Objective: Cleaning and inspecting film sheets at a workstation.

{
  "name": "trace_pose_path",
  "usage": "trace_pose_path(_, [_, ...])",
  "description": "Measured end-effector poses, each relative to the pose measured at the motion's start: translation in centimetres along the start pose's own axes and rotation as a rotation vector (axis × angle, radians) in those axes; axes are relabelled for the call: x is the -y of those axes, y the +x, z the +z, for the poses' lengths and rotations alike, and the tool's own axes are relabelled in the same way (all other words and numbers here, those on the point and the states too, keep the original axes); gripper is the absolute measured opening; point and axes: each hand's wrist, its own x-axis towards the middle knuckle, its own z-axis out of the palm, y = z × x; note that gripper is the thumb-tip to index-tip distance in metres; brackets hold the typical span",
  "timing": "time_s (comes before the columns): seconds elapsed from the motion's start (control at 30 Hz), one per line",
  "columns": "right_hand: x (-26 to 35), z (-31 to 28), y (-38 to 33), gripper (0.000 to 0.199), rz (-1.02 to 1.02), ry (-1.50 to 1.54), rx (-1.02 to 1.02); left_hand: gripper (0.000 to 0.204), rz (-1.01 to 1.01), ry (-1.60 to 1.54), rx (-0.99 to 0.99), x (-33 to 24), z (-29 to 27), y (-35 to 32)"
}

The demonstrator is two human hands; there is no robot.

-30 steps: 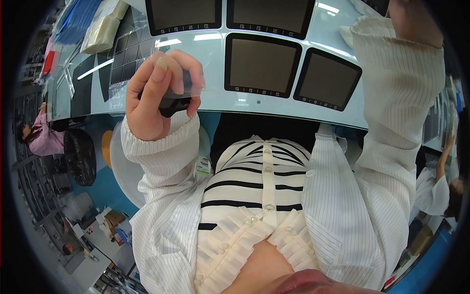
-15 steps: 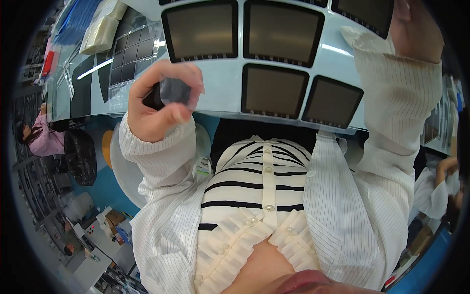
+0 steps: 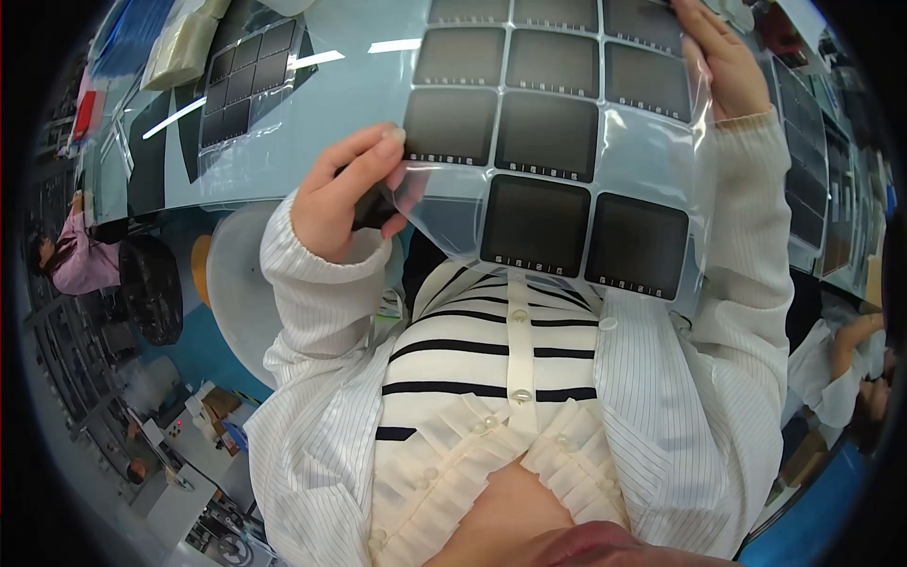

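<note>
A clear plastic sheet (image 3: 644,151) carrying several dark rectangular panels (image 3: 537,227) is raised off the table and tilted, its near edge hanging in front of my body. My left hand (image 3: 345,194) is closed, thumb and fingers pinching the sheet's left edge beside a panel. A small black object (image 3: 375,210), mostly hidden by the fingers, is also in that palm. At the far right edge, my right hand (image 3: 726,71) grips the same sheet, fingers over its border. The sheet's far end runs out of view.
Under the sheet lies a pale, glossy table (image 3: 283,170). To the left are a smaller sheet of dark panels (image 3: 248,85) and a cream-coloured stack (image 3: 182,52). More dark-panel sheets (image 3: 803,161) lie at the right. A white round stool (image 3: 241,293) stands below, and other people sit at both sides.
The panel sheet has come up off the table, tilting toward me. My left hand has moved right onto its left edge; my right hand has come inward and nearer along the right edge.
</note>
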Motion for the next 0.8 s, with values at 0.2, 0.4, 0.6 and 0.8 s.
trace_pose_path(0.2, [0.5,0.8,-4.1,0.026,0.072,-1.147,-1.045,0.028,-0.193,-0.112,0.039,1.2,0.0,-0.7])
trace_pose_path(0.4, [0.3,0.6,-4.6,0.029,0.032,-1.164,-1.157,0.029,-0.195,-0.105,0.06,1.2,0.2,-0.7])
trace_pose_path(0.6, [0.0,0.7,-4.3,0.028,0.021,-1.161,-1.143,0.029,-0.226,-0.058,0.07,1.2,0.0,-0.5])
trace_pose_path(0.8, [-0.2,1.1,-4.0,0.028,-0.098,-1.092,-1.197,0.028,-0.168,0.066,0.118,1.4,-0.1,-0.3])
